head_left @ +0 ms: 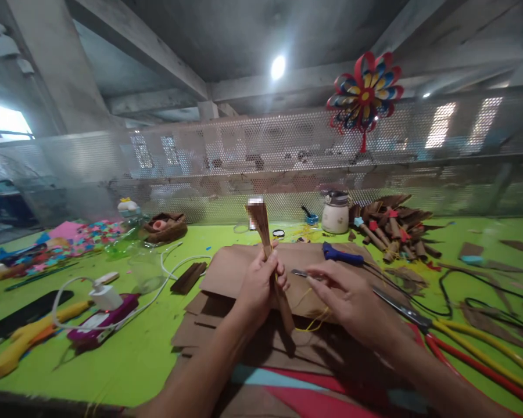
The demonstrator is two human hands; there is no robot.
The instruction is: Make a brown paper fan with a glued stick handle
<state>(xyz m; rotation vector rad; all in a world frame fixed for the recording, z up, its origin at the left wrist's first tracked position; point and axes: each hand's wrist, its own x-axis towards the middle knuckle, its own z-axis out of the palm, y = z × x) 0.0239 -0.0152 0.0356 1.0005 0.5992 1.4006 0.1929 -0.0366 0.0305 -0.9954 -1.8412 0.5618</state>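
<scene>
Brown paper forms the flared roll (284, 310) that we hold upright but tilted, its wide end above our left hand (261, 278) and its narrow tube below, over the paper stack (235, 270) on the green bench (135, 366). Our left hand is closed around the middle of the roll, thumb across its front. Our right hand (346, 296), just beside it and apart from the roll, is nearly closed, thumb and fingertips pinching a small metal tool (300, 273) whose tip points toward the roll. Yellow thread (318, 322) loops between the roll's lower part and our right hand. Both forearms reach in from the near edge and converge, the left angled up to the right, the right angled up to the left, palm downward.
</scene>
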